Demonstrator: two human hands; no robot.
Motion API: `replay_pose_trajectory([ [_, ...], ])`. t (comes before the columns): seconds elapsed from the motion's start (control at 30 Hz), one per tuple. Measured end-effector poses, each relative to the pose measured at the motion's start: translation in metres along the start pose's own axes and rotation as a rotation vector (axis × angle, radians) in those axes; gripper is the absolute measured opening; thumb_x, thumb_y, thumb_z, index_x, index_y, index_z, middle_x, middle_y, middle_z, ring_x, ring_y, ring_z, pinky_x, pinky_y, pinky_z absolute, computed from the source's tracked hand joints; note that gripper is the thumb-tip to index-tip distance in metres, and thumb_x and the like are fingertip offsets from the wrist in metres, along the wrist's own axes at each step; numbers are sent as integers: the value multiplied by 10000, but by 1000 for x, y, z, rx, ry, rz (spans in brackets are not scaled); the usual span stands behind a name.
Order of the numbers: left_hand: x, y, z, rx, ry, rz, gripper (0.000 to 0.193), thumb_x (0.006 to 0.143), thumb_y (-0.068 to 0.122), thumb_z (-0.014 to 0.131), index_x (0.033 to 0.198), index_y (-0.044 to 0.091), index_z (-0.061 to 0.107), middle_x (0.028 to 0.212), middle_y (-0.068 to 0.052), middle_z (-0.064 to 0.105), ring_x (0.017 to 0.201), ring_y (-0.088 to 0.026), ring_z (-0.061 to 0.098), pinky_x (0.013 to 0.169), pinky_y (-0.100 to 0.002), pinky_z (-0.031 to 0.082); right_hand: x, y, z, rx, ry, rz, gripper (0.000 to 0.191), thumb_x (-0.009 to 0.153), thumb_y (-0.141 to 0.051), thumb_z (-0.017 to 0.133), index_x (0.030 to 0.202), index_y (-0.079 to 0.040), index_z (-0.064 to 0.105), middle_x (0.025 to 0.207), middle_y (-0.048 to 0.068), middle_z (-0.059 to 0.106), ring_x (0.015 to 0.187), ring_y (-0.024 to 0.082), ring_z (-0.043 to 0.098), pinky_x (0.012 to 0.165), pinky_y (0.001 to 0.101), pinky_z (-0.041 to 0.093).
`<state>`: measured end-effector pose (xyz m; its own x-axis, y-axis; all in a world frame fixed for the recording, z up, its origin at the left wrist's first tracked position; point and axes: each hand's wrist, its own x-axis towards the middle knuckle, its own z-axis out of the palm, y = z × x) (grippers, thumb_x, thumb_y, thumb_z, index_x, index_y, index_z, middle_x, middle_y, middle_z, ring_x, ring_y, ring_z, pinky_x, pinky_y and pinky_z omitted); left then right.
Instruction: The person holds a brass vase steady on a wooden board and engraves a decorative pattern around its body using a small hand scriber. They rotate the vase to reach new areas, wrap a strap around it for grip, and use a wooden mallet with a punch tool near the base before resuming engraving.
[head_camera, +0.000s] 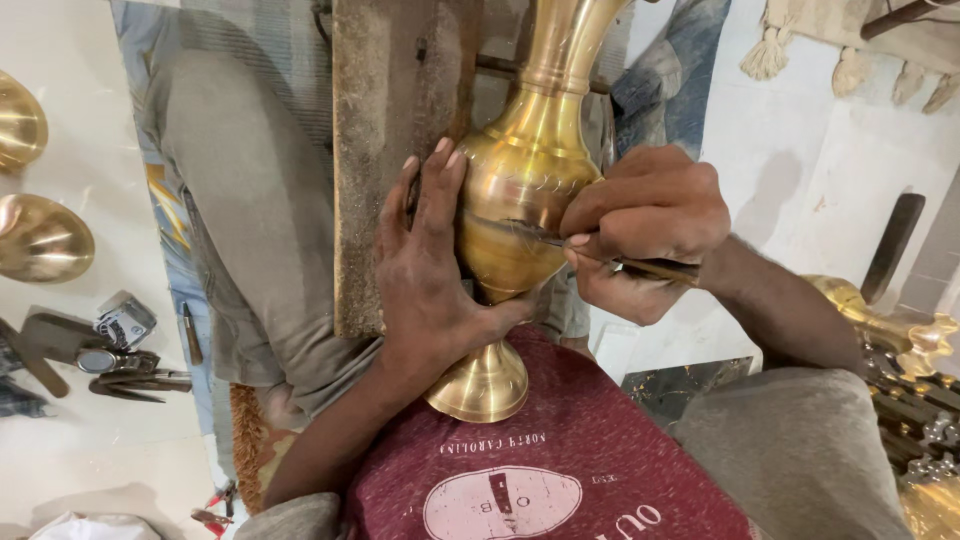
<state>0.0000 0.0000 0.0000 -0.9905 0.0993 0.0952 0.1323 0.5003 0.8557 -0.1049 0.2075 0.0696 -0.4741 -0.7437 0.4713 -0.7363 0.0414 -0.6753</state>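
A shiny brass vase (520, 180) lies lengthwise in front of me, its round foot (480, 385) against my dark red shirt and its neck pointing away. My left hand (430, 270) lies flat on the vase's left side, fingers stretched along the belly, thumb under its stem. My right hand (640, 225) is shut on a thin metal engraving tool (610, 258). The tool's tip rests on the vase's belly, where a band of fine engraved marks runs around it.
A worn wooden plank (395, 150) lies under the vase over my grey-trousered leg (250, 230). Two brass bowl shapes (40, 240) sit at the left, with pliers and small tools (125, 370) on the white floor. More brass pieces (900, 340) lie at the right.
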Motion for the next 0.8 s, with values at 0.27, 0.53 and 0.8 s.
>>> replay_pose_trajectory([
  [0.27,1,-8,-2,34,-4,-3,1355,559,457,973,1615,95,206,1658,-157,339,1556,-420,291,1282,-577,265,-7,17,12,67,39,-96,142,702,34,691,661,-21,567,692,161,675,439,132,587,353,285,392],
  [0.53,3,-7,2,12,22,36,1371,554,439,972,1622,111,178,1656,-150,347,1545,-416,334,1310,-564,290,-11,8,6,77,-10,-60,143,703,30,671,629,-20,559,694,165,669,460,178,604,384,319,411],
  [0.8,2,-6,-5,25,4,27,1439,548,514,1005,1637,121,149,1674,-172,331,1554,-431,327,1314,-578,284,-16,10,11,120,45,-105,184,644,58,647,567,-33,506,637,144,650,412,172,551,355,342,324],
])
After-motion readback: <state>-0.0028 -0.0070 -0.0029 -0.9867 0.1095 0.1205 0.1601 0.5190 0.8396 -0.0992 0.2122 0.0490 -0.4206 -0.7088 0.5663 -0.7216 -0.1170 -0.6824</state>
